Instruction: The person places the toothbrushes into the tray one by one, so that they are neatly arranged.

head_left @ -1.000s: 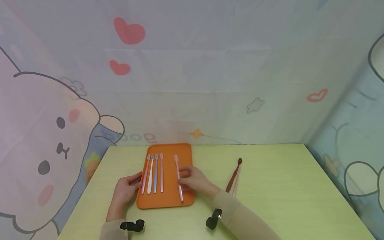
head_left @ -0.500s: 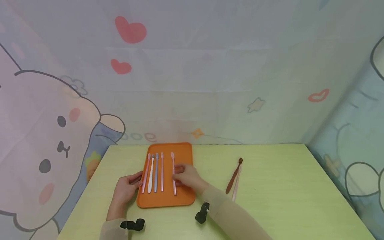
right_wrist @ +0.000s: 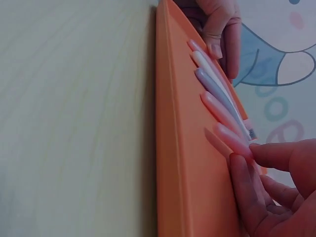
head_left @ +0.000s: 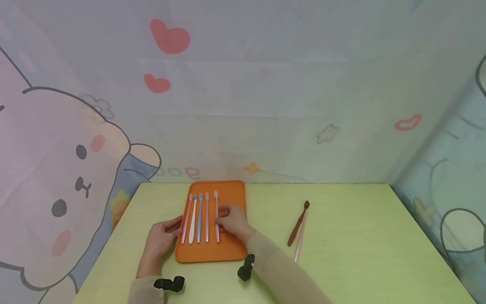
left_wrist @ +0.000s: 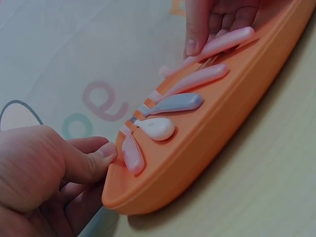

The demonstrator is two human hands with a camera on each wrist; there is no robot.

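An orange tray (head_left: 232, 192) lies on the table, bearing a row of toothbrushes with their heads toward the back. From the left, these are a pink toothbrush (left_wrist: 133, 157), a white toothbrush (left_wrist: 157, 128), a blue toothbrush (left_wrist: 178, 102) and another pink toothbrush (left_wrist: 200, 79). My left hand (head_left: 160, 238) grips the tray's left edge, its thumb at the rim. Between thumb and fingers, my right hand (head_left: 234, 220) pinches one more pink toothbrush (right_wrist: 232, 139), to the right of that row. A shadow under its handle shows it tilted slightly off the tray.
To the right of the tray, a brown toothbrush (head_left: 297, 226) and a pale pink toothbrush (head_left: 300, 238) lie close together on the light green table (head_left: 360, 232). A cartoon-print cloth (head_left: 281, 105) rises behind the table's back edge.
My right hand has moved left with the pink toothbrush, closer to the row, and the brush has become more upright in the head view. My left hand has stayed at the tray's edge.
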